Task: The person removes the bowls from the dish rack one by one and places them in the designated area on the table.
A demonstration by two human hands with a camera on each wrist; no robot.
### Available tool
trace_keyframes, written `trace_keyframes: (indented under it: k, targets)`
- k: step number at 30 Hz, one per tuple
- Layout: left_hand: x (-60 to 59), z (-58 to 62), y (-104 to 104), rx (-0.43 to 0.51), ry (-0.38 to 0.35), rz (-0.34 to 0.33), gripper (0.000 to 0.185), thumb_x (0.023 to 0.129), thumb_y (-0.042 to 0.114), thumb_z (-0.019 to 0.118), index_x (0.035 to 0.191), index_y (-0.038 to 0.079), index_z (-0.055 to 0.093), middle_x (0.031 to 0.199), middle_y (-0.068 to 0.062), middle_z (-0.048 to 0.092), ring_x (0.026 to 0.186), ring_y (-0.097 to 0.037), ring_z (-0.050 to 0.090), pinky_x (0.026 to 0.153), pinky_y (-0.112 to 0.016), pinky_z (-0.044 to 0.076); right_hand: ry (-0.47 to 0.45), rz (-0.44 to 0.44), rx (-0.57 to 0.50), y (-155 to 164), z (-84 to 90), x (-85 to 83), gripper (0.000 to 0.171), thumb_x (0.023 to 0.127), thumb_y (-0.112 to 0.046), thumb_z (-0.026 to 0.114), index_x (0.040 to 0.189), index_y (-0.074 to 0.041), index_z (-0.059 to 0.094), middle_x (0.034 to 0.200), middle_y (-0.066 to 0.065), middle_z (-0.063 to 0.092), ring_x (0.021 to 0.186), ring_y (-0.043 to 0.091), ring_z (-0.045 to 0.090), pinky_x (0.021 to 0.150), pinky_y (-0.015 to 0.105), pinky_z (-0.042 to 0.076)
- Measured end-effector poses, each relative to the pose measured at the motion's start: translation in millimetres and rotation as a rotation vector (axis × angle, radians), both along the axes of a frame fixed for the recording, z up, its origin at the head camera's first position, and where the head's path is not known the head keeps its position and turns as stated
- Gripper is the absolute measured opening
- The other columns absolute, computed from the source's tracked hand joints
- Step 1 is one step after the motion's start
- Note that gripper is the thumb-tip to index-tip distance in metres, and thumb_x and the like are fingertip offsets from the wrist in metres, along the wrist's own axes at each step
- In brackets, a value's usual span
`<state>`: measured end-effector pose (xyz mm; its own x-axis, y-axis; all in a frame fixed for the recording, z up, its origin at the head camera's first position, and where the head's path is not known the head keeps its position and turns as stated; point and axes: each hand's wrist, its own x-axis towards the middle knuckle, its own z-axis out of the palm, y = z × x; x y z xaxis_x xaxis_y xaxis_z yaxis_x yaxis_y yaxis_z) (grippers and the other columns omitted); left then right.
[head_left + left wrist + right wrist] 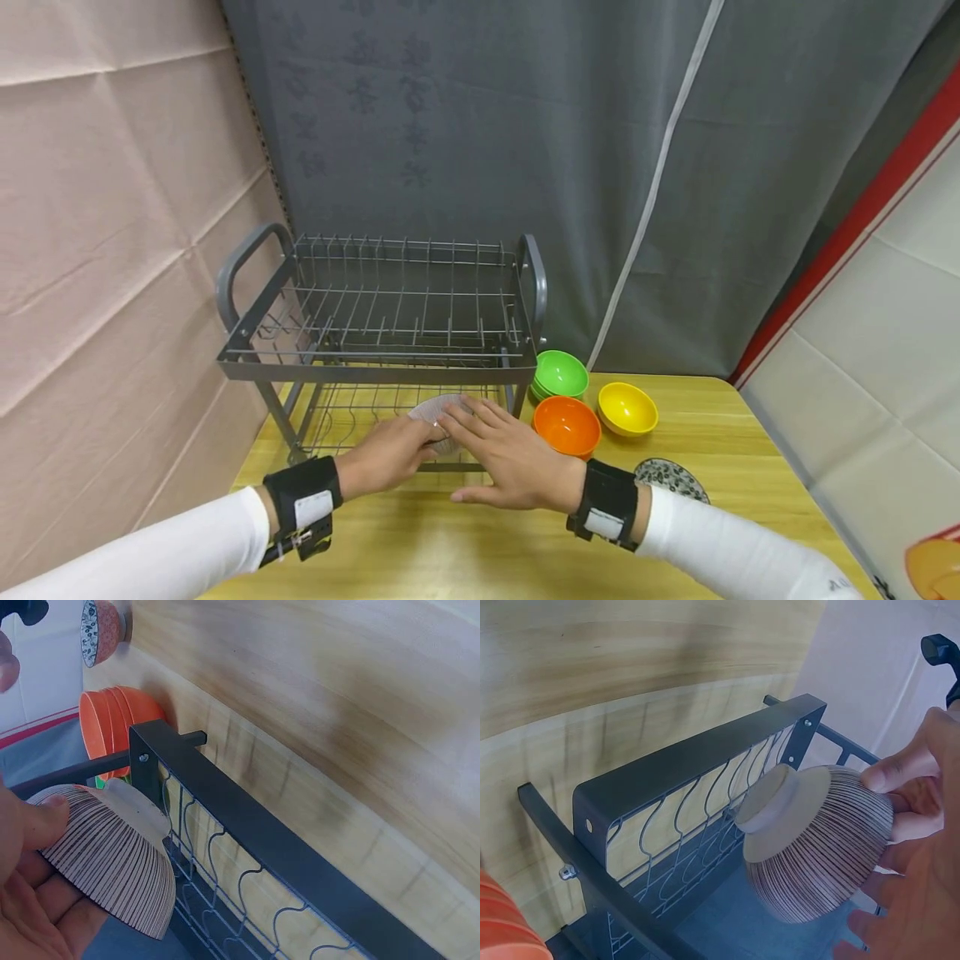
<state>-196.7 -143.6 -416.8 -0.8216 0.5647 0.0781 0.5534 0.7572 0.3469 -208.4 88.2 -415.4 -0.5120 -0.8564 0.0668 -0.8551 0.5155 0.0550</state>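
Note:
My left hand point(390, 454) grips a bowl point(120, 855) with thin dark stripes on a pale outside. Its thumb presses on the striped side, and the bowl is tilted with its foot turned outward. In the right wrist view the pale foot of the bowl faces the lower shelf's front bar. My right hand point(517, 458) is beside it with fingers extended over the bowl's edge and thumb spread; whether they touch the bowl cannot be made out. A grey two-tier dish rack point(375, 377) stands just beyond both hands, the bowl at its lower wire shelf.
Right of the rack are green bowls point(561, 373), a stack of orange bowls point(566, 425) and a yellow bowl point(628, 408). A patterned bowl point(671, 477) lies partly behind the right forearm. A grey curtain point(465, 125) hangs behind the wooden table point(420, 550).

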Motion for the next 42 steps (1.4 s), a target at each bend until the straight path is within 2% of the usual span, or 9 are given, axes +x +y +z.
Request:
trace_keyframes:
  k: [7,13,17,23,29,32,36,39,42]
  targets:
    - [7.2,4.4,4.6,-0.106,0.072,-0.03,0.012,0.093,0.014,0.071,0.105,0.014,0.074,0.082,0.004,0.07,0.062,-0.003,0.053,0.056,-0.02,0.045,0.016,0.04,-0.02,-3.6,-2.4,-3.5,0.094,0.095,-0.072,0.047,0.161,-0.008,0.027,0.168,0.01,0.028,0.157,0.032,0.021,0.127,0.047,0.027]
    - [12.5,5.7,8.8,-0.16,0.132,-0.082,0.014,0.09,0.015,0.075,0.104,0.016,0.075,0.092,0.001,0.077,0.069,-0.008,0.066,0.059,-0.022,0.052,0.038,0.053,-0.006,-6.9,-3.6,-7.6,0.094,0.091,-0.069,0.058,0.158,-0.007,0.035,0.165,0.011,0.035,0.155,0.033,0.027,0.128,0.047,0.025]
    - [13.8,4.9,10.7,-0.163,0.144,-0.114,0.009,0.09,0.014,0.075,0.098,0.015,0.074,0.086,0.002,0.076,0.064,-0.005,0.064,0.057,-0.019,0.05,0.027,0.069,0.017,-7.2,-4.8,-9.8,0.092,0.089,-0.066,0.063,0.156,-0.008,0.038,0.164,0.011,0.037,0.155,0.032,0.029,0.128,0.046,0.023]
    - [14.5,4.6,10.4,-0.18,0.181,-0.124,0.005,0.091,0.011,0.074,0.089,0.015,0.072,0.07,0.005,0.067,0.053,0.0,0.047,0.048,-0.016,0.038,0.025,0.088,0.046,-8.9,-3.5,-12.7,0.088,0.085,-0.058,0.074,0.153,-0.011,0.045,0.159,0.007,0.046,0.15,0.027,0.039,0.127,0.045,0.027]
    - [15.1,4.6,9.3,-0.196,0.228,-0.146,0.011,0.092,0.013,0.072,0.083,0.017,0.068,0.068,0.007,0.064,0.053,-0.001,0.046,0.048,-0.018,0.04,0.009,0.077,0.053,-11.3,-3.8,-12.5,0.063,0.087,-0.034,0.079,0.143,-0.016,0.057,0.145,-0.002,0.061,0.137,0.019,0.055,0.12,0.038,0.04]
    - [16.1,3.6,8.8,-0.204,0.265,-0.162,0.009,0.091,0.015,0.073,0.083,0.019,0.069,0.073,0.007,0.069,0.056,-0.002,0.053,0.05,-0.019,0.044,-0.005,0.079,0.031,-12.8,-5.2,-13.9,0.038,0.091,-0.025,0.075,0.128,-0.023,0.067,0.124,-0.008,0.073,0.113,0.009,0.067,0.103,0.028,0.053]
    - [17.4,1.4,9.1,-0.212,0.296,-0.174,0.008,0.09,0.015,0.073,0.085,0.021,0.071,0.079,0.008,0.072,0.061,-0.003,0.059,0.052,-0.019,0.047,-0.02,0.08,0.033,-12.6,-6.9,-14.5,0.018,0.095,-0.023,0.069,0.113,-0.026,0.072,0.101,-0.012,0.076,0.087,0.003,0.066,0.081,0.019,0.055]
    - [18.8,0.2,9.9,-0.232,0.309,-0.18,0.009,0.089,0.014,0.074,0.086,0.022,0.072,0.079,0.009,0.072,0.06,-0.003,0.058,0.052,-0.018,0.046,0.0,0.079,0.048,-11.6,-9.2,-12.7,0.019,0.095,-0.022,0.071,0.114,-0.024,0.073,0.101,-0.01,0.076,0.087,0.004,0.066,0.08,0.02,0.056]
    - [20.3,-0.3,9.9,-0.254,0.333,-0.187,0.01,0.087,0.012,0.075,0.086,0.021,0.071,0.078,0.01,0.071,0.057,-0.002,0.055,0.05,-0.018,0.044,0.02,0.078,0.058,-11.0,-11.4,-11.6,0.024,0.094,-0.022,0.071,0.118,-0.023,0.072,0.106,-0.008,0.076,0.096,0.008,0.068,0.087,0.025,0.057]
